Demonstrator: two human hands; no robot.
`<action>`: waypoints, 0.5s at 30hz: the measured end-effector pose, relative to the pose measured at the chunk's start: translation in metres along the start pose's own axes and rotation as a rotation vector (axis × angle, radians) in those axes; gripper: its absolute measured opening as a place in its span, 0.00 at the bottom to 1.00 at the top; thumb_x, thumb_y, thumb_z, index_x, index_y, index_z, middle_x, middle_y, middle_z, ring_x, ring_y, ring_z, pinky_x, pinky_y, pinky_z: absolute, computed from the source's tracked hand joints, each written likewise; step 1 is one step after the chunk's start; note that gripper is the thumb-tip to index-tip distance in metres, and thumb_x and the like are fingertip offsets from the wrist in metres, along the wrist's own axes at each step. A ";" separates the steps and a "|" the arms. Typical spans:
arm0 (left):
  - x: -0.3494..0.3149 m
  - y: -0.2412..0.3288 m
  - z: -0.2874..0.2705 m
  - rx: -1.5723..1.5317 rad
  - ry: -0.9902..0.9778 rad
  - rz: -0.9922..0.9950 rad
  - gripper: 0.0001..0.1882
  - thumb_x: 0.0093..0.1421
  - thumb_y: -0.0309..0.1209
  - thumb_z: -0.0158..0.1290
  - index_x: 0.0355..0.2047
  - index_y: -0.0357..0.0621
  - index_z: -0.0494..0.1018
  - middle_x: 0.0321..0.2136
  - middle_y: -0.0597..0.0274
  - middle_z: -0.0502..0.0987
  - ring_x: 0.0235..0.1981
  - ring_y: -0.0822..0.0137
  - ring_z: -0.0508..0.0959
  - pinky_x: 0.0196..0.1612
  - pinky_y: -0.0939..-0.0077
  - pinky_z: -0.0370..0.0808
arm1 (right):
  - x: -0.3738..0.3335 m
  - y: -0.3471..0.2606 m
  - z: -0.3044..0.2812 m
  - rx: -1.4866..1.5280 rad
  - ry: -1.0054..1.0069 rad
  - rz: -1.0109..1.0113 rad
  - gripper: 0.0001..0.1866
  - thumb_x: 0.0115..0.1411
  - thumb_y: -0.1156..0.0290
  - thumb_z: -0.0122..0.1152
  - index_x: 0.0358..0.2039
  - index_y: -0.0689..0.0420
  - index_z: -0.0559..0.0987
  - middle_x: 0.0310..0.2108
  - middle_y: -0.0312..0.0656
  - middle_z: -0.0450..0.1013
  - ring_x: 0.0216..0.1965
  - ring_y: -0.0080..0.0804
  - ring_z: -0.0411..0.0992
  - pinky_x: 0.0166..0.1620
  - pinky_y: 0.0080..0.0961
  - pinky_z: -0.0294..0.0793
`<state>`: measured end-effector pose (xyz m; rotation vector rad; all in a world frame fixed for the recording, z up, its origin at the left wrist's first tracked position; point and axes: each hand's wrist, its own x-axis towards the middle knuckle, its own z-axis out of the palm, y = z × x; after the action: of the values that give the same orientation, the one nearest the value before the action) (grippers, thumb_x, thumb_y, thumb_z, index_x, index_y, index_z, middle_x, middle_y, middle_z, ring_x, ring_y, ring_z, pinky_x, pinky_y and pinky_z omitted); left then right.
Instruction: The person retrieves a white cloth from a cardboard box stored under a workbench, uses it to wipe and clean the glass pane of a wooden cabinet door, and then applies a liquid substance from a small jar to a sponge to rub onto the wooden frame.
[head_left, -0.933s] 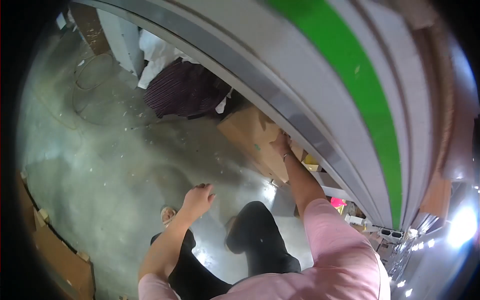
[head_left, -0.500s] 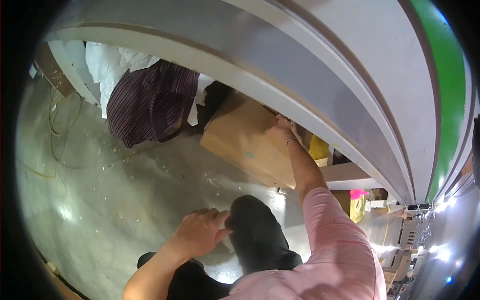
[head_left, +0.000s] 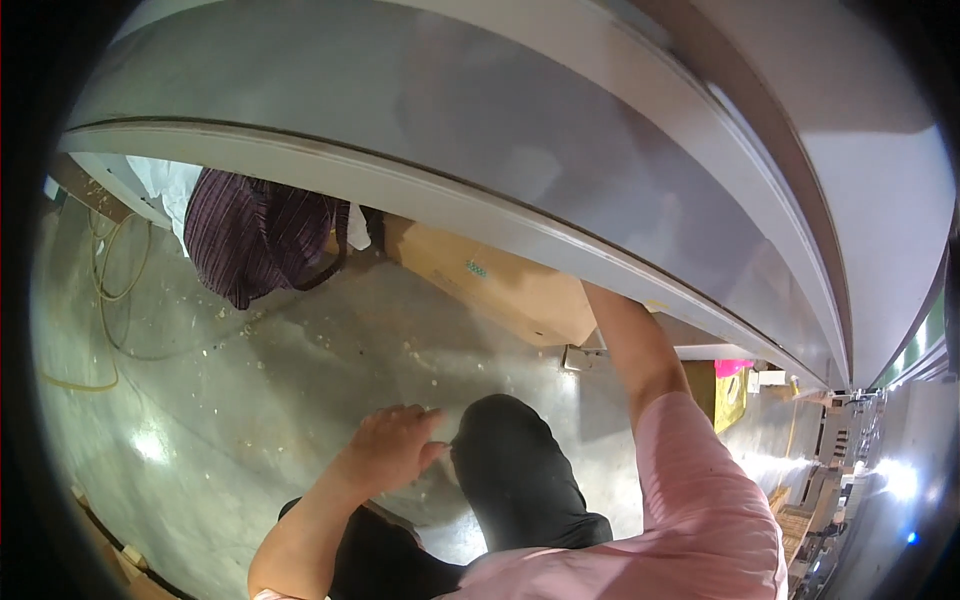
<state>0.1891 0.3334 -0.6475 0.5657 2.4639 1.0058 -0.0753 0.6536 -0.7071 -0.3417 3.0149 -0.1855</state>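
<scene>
My left hand (head_left: 388, 447) is held beside my left knee, just left of the dark trouser leg (head_left: 510, 465). Its thumb stands apart from the fingers, and nothing is in it. My right forearm (head_left: 635, 345) reaches in under the grey-white table edge (head_left: 480, 200), so the right hand itself is hidden. Next to that forearm sits a brown cardboard box (head_left: 500, 290) with a small green mark, its upper part covered by the table. Whether the right hand touches the box cannot be seen.
A dark purple striped bag (head_left: 250, 235) and white sheeting (head_left: 165, 185) are under the table at the left. A cable (head_left: 105, 270) loops on the floor (head_left: 250, 400). Right of my arm are a yellow container (head_left: 728, 400) and a pink object (head_left: 733, 368).
The view has shifted, and the table edge now covers more of the box. My right hand, seen at the box before, has gone out of sight beneath the table. The left hand stays near the knee.
</scene>
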 end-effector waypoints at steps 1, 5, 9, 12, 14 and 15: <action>0.007 0.001 -0.001 -0.026 -0.002 -0.001 0.18 0.60 0.39 0.58 0.47 0.43 0.73 0.36 0.50 0.80 0.41 0.47 0.79 0.44 0.54 0.76 | -0.015 -0.011 -0.014 -0.015 0.035 -0.012 0.22 0.52 0.66 0.65 0.48 0.56 0.74 0.48 0.49 0.72 0.48 0.50 0.71 0.51 0.44 0.71; 0.027 0.022 -0.016 -0.263 0.199 0.142 0.14 0.58 0.31 0.58 0.44 0.42 0.75 0.37 0.50 0.79 0.37 0.46 0.79 0.40 0.54 0.77 | -0.085 -0.081 -0.061 -0.010 0.149 -0.112 0.18 0.53 0.66 0.63 0.45 0.57 0.75 0.46 0.49 0.73 0.45 0.51 0.72 0.49 0.45 0.72; 0.043 0.061 -0.049 -0.140 0.589 0.329 0.12 0.57 0.26 0.58 0.42 0.42 0.76 0.37 0.52 0.79 0.36 0.46 0.79 0.38 0.55 0.78 | -0.170 -0.141 -0.047 0.318 -0.041 -0.244 0.15 0.56 0.69 0.59 0.45 0.53 0.77 0.48 0.49 0.72 0.47 0.51 0.73 0.46 0.43 0.75; 0.064 0.049 -0.045 -0.060 0.536 0.314 0.13 0.56 0.26 0.57 0.43 0.42 0.76 0.37 0.52 0.79 0.39 0.47 0.79 0.41 0.55 0.77 | -0.192 -0.131 0.019 0.637 -0.065 -0.397 0.19 0.57 0.72 0.56 0.51 0.51 0.78 0.52 0.52 0.70 0.55 0.50 0.69 0.50 0.42 0.75; 0.081 0.016 -0.009 -0.063 0.406 0.198 0.14 0.56 0.26 0.57 0.44 0.42 0.75 0.39 0.51 0.79 0.41 0.47 0.78 0.43 0.54 0.77 | -0.188 -0.098 0.092 0.493 -0.050 -0.535 0.21 0.57 0.71 0.56 0.53 0.52 0.77 0.55 0.55 0.68 0.59 0.51 0.66 0.54 0.43 0.73; 0.088 0.003 0.004 -0.029 0.370 0.192 0.15 0.56 0.26 0.56 0.45 0.42 0.75 0.40 0.51 0.78 0.42 0.47 0.78 0.44 0.54 0.76 | -0.184 -0.076 0.128 0.253 -0.058 -0.587 0.22 0.58 0.70 0.57 0.55 0.52 0.76 0.56 0.56 0.67 0.61 0.52 0.64 0.56 0.44 0.72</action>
<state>0.1189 0.3828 -0.6675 0.6679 2.7472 1.3233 0.1341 0.6085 -0.8079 -1.1647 2.6986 -0.5786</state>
